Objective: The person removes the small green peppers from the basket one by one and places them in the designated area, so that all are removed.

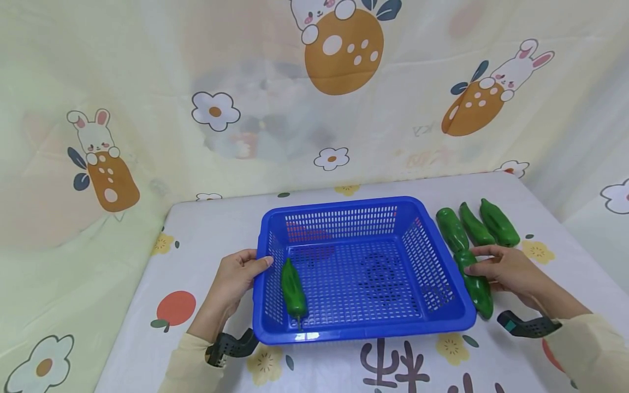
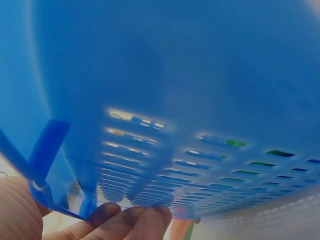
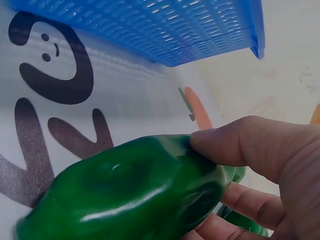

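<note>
A blue plastic basket with slotted walls stands in the middle of the head view. My left hand grips its left rim, thumb over the top; the left wrist view shows the fingers against the outer wall. Inside, along the left wall, lies one green pepper. At the basket's right side, my right hand holds another green pepper between thumb and fingers. Whether this pepper still touches the table cannot be told.
Three more green peppers lie right of the basket: one near its rim, one in the middle and one farther right. A patterned cloth covers the table, and a printed curtain hangs behind it.
</note>
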Demonstrator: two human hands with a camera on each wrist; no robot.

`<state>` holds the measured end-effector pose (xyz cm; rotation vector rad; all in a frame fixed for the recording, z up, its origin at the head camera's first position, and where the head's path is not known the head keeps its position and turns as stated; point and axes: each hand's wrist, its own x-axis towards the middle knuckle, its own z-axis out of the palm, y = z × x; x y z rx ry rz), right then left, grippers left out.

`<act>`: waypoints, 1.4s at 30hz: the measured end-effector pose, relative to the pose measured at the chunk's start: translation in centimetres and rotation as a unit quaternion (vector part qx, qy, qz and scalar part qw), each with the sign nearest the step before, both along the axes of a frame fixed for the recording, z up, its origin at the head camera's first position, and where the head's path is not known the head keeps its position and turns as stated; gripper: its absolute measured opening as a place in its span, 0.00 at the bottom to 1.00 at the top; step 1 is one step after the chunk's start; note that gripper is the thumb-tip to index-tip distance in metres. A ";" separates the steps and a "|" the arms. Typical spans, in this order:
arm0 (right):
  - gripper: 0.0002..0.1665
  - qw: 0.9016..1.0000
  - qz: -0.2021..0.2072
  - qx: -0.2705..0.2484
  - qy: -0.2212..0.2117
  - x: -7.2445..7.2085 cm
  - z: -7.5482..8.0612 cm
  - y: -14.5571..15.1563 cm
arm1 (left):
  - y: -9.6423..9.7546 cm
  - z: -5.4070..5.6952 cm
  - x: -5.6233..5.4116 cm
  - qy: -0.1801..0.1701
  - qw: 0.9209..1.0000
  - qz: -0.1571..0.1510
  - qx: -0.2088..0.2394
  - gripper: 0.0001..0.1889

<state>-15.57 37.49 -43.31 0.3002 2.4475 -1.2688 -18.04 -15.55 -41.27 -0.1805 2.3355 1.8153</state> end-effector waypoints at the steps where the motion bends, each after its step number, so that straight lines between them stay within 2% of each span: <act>1: 0.45 1.000 -0.001 0.000 -0.002 0.0 -0.1 0.1 | 0.0 0.0 0.0 0.001 1.000 -0.001 0.000 0.19; 14: 0.46 1.000 -0.002 0.029 0.004 0.2 -0.8 0.4 | -0.1 0.0 0.0 -0.001 1.000 -0.002 0.003 0.18; 25: 0.48 0.997 -0.008 0.075 0.014 0.7 -0.3 0.1 | -0.1 0.0 0.0 0.001 1.000 -0.004 0.000 0.19; 35: 0.56 0.989 0.019 0.143 0.016 1.4 1.7 -0.2 | 0.1 -0.3 0.0 0.013 1.000 0.000 -0.009 0.20; 39: 0.56 0.986 0.022 0.160 0.028 1.6 2.8 -1.2 | 0.0 -0.4 0.1 0.015 1.000 0.002 -0.008 0.20; 42: 0.54 0.985 0.020 0.165 0.054 1.6 3.7 -2.0 | 0.0 -0.4 0.0 0.017 1.000 -0.002 -0.004 0.19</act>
